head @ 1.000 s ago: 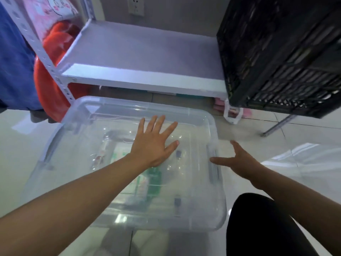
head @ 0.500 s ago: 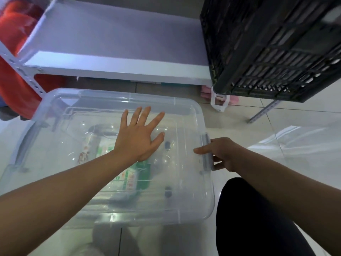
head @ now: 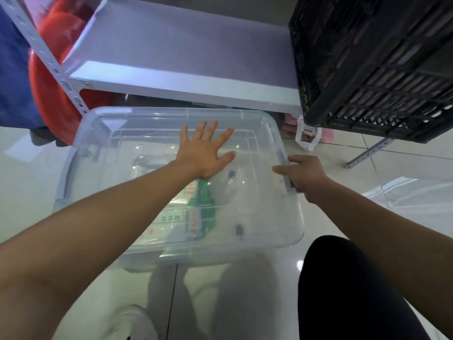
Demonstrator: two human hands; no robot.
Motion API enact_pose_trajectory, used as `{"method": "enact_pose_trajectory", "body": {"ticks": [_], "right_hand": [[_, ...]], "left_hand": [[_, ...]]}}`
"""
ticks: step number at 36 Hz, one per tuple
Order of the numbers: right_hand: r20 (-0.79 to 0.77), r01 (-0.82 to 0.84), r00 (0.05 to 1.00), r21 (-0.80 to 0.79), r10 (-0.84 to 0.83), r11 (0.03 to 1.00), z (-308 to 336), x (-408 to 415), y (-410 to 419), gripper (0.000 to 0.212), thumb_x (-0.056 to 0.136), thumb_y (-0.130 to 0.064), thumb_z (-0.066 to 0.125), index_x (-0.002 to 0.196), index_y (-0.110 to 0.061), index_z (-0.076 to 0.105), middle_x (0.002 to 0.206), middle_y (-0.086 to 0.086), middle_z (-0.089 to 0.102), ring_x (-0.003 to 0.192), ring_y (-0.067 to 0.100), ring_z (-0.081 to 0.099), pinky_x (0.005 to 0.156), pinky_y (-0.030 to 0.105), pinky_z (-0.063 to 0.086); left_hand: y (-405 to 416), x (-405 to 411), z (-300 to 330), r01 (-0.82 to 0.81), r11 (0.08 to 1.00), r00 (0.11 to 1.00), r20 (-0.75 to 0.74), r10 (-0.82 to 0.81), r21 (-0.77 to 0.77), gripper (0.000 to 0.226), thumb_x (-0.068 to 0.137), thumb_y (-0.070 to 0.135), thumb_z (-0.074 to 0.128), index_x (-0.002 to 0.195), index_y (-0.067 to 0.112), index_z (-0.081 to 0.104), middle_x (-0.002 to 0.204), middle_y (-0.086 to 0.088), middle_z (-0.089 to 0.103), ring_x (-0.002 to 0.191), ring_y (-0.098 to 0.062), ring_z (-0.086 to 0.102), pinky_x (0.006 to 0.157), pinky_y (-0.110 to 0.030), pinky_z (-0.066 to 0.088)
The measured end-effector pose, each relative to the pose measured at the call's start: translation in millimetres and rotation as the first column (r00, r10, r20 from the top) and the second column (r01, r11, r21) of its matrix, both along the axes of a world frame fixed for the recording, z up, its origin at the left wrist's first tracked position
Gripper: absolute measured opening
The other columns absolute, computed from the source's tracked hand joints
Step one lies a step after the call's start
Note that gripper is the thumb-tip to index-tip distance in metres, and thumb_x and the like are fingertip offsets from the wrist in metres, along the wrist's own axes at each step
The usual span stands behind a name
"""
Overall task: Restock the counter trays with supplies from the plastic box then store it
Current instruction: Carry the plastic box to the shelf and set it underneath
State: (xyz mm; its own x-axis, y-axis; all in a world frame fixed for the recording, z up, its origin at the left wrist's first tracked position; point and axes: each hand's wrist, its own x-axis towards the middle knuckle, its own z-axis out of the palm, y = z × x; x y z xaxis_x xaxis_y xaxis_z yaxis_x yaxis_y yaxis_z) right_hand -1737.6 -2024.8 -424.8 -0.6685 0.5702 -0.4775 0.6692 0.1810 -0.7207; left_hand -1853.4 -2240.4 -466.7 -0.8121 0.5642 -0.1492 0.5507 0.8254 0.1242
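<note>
Clear plastic box (head: 257, 224) with its lid on sits on a glossy tiled floor (head: 29, 173), seen from above by the person crouching over it. Its far edge lies just in front of a low white metal shelf (head: 186, 55), and the bare stretch of that shelf looks like the likely spot for storing it. Through the see-through lid (head: 152, 133), green and white packets (head: 198, 209) and a few small dark items show inside, so some supplies remain in the box.

Left hand (head: 203, 153) lies flat on the middle of the lid, fingers (head: 208, 130) spread wide and holding nothing, apparently pressing down to keep the lid seated. Right hand (head: 304, 173) is at the box's right side, fingers curled narrowly around the grey side latch (head: 288, 179); whether it is clipping the latch or gripping it as a handle cannot be told. One hand steadying while the other works the clasp suggests the box is being closed up, or readied for a push toward the shelf.

To the right, a black slatted crate (head: 372, 60) rests on the same shelf, taking up that end. Something red and rounded (head: 49, 77) sits behind the shelf's left upright. No worktop trays are in view.
</note>
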Motion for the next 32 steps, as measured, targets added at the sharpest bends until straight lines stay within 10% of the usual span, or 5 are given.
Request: {"method": "enact_pose_trajectory", "body": {"ticks": [14,20,23,27,32], "right_hand": [[-0.205,0.123,0.968,-0.096,-0.141,0.988,-12.2,80.9,-39.0,0.053,0.078,-0.006,0.076,0.127,-0.018,0.06,0.113,0.001,0.067,0.09,0.02,0.064,0.074,0.029,0.048],[-0.128,0.366,0.867,-0.492,-0.481,0.79,-27.6,135.7,-76.1,0.031,0.085,-0.015,0.071,0.104,-0.038,0.066,0.103,-0.004,0.069,0.092,0.017,0.063,0.086,0.041,0.05],[-0.092,0.392,0.845,-0.564,-0.527,0.727,-24.7,137.0,-80.3,0.037,0.086,-0.012,0.068,0.118,-0.029,0.063,0.112,0.005,0.065,0.108,0.027,0.061,0.095,0.055,0.049],[-0.106,0.355,0.847,-0.616,-0.521,0.703,-16.7,132.2,-75.9,0.047,0.086,-0.001,0.059,0.129,-0.021,0.058,0.092,0.0,0.063,0.093,0.026,0.06,0.09,0.055,0.05],[-0.164,0.299,0.844,-0.647,-0.511,0.702,-1.4,129.4,-77.1,0.037,0.084,0.001,0.058,0.113,-0.021,0.062,0.084,0.001,0.061,0.086,0.026,0.058,0.064,0.039,0.056]], "left_hand": [[-90.1,28.6,32.2,0.108,0.986,0.987,0.134,-0.091,-0.126,0.064,0.096,0.063,0.033,0.153,0.049,0.008,0.167,0.003,-0.001,0.153,-0.022,0.0,0.121,-0.051,0.0],[-200.2,124.2,25.6,-0.383,0.923,0.924,0.006,0.383,0.023,0.073,0.083,0.072,0.022,0.152,0.046,0.021,0.165,0.001,0.017,0.152,-0.025,0.014,0.118,-0.052,0.011],[-226.8,161.0,13.4,-0.68,0.636,0.718,0.157,0.678,0.363,0.084,0.085,0.057,0.06,0.154,0.04,0.016,0.163,-0.003,0.021,0.149,-0.025,0.021,0.119,-0.049,0.021],[-231.5,174.7,2.7,-0.888,-0.209,0.284,0.848,0.447,0.408,0.076,0.088,0.025,0.071,0.148,0.046,0.029,0.15,0.008,0.043,0.14,-0.021,0.038,0.11,-0.048,0.032],[-230.8,168.2,7.0,-0.863,-0.426,0.278,0.959,0.049,0.272,0.048,0.088,0.008,0.057,0.128,0.034,0.057,0.143,0.006,0.054,0.12,-0.025,0.051,0.091,-0.055,0.048]]}}
